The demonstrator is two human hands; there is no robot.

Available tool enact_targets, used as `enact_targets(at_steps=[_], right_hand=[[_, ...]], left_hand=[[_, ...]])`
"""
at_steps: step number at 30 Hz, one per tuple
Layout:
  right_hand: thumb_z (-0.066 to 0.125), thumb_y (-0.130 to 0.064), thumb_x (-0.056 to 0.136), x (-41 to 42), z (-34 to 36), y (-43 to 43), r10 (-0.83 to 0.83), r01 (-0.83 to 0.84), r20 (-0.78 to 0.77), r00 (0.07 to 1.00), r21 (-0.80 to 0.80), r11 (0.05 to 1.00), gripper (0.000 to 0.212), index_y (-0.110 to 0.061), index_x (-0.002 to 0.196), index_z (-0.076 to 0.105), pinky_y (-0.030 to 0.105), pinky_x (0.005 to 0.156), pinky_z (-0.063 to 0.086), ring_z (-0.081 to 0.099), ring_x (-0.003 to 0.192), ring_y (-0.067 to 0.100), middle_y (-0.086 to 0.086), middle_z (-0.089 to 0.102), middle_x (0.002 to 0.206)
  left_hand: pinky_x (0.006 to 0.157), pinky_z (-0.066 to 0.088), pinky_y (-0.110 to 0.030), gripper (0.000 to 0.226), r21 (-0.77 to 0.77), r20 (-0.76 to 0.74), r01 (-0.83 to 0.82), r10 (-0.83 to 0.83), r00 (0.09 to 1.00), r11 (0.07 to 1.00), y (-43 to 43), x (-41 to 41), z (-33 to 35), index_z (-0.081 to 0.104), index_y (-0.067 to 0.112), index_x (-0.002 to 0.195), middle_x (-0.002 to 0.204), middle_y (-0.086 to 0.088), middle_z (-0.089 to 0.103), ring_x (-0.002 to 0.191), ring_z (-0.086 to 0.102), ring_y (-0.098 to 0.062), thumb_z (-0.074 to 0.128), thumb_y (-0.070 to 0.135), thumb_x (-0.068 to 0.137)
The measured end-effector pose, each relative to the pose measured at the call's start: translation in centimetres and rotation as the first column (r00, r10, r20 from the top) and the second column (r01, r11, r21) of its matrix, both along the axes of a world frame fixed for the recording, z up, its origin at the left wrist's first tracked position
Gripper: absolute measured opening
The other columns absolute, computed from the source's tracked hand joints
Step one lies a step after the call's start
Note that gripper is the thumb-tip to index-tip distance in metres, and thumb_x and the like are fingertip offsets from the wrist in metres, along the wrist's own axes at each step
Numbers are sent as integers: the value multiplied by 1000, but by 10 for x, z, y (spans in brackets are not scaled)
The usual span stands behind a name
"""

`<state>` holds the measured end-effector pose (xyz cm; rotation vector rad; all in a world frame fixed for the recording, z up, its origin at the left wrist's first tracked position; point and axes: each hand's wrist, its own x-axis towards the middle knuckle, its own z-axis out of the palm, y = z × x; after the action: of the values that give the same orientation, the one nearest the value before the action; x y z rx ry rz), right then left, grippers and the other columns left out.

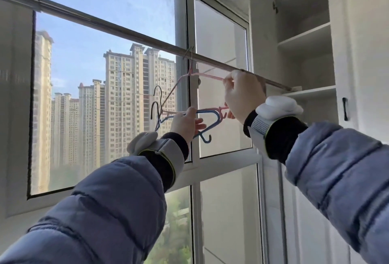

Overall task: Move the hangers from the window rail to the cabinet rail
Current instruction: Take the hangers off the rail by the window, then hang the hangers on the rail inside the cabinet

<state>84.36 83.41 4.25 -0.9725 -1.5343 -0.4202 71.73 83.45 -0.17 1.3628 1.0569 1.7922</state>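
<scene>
A metal window rail [117,29] runs from upper left down to the cabinet at right. One pink hanger [202,74] still hangs by its hook from the rail near the window's middle post. My right hand [242,93] is closed on that hanger's right arm, just under the rail. My left hand [185,123] is lower and grips a bunch of hangers: a blue hanger [212,125] and another pink one, their dark hooks [156,103] sticking out to the left. The cabinet rail is not in view.
An open white cabinet [305,38] with several shelves stands at the right, its door handle [345,109] at the far right. The window frame's middle post [194,158] stands behind my hands. Both arms wear blue padded sleeves.
</scene>
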Motion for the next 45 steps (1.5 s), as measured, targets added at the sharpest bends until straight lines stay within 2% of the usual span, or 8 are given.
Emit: enact_targets(at_steps=[7, 11, 19, 27, 32, 36, 41, 45], right_hand=[[44, -17, 93, 29, -15, -8, -136, 152, 112, 984, -149, 977, 29, -6, 100, 71, 25, 63, 45, 68, 92, 30, 12, 74, 98], [45, -15, 93, 38, -36, -10, -95, 117, 105, 990, -230, 966, 30, -4, 101, 72, 35, 81, 51, 66, 95, 32, 16, 73, 103], [36, -15, 98, 57, -77, -19, -53, 116, 162, 985, -411, 904, 32, 2, 102, 63, 47, 84, 53, 64, 92, 37, 16, 62, 89], [32, -14, 99, 84, -111, -17, -90, 183, 183, 979, -591, 785, 27, -2, 98, 57, 37, 65, 52, 66, 88, 39, 13, 56, 87], [28, -27, 101, 101, -144, -23, -69, 111, 89, 994, -690, 716, 35, -1, 98, 52, 21, 41, 48, 61, 59, 32, 18, 58, 85], [31, -37, 100, 110, -163, -31, -30, 53, 43, 999, -763, 644, 39, -2, 102, 48, 37, 45, 55, 69, 69, 45, 19, 62, 87], [33, -53, 94, 133, -177, -41, -47, 9, -19, 999, -847, 532, 50, -7, 106, 48, 45, 56, 59, 72, 70, 37, 12, 65, 96], [32, -50, 95, 176, -188, -43, -191, 37, -96, 977, -803, 594, 48, -12, 83, 60, 39, 62, 57, 65, 60, 26, 4, 63, 72]], left_hand=[[59, 47, -25, 24, -61, -62, 133, -137, 989, 989, 14, 40, -9, 52, 8, 83, 70, -2, 59, 49, 61, -9, 45, 26, 96], [66, 51, -29, 26, -113, -101, 180, -192, 976, 977, 20, 51, -20, 52, 10, 72, 70, -3, 61, 60, 60, -14, 47, 23, 95], [91, 53, -41, 20, -252, 25, 396, -403, 915, 883, 27, 79, -47, 59, 5, 80, 63, -7, 68, 67, 64, -23, 49, 15, 94], [61, 59, -29, 27, -343, 122, 533, -526, 842, 774, 32, 108, -83, 59, 6, 82, 42, -2, 64, 46, 64, -17, 38, 11, 98], [87, 55, -41, 23, -371, 146, 582, -573, 806, 724, 44, 129, -114, 57, 1, 83, 65, -8, 65, 64, 63, -24, 45, 16, 97], [79, 56, -34, 21, -408, 129, 594, -600, 790, 694, 50, 148, -136, 59, 1, 103, 88, -12, 65, 66, 63, -21, 49, 16, 94], [42, 49, -20, 16, -483, 127, 584, -608, 783, 652, 46, 176, -153, 54, 5, 79, 57, -5, 58, 36, 57, -12, 46, 12, 91], [48, 52, -22, 22, -505, 101, 625, -678, 728, 595, 41, 209, -166, 52, 6, 68, 36, 0, 59, 30, 58, -8, 48, 9, 89]])
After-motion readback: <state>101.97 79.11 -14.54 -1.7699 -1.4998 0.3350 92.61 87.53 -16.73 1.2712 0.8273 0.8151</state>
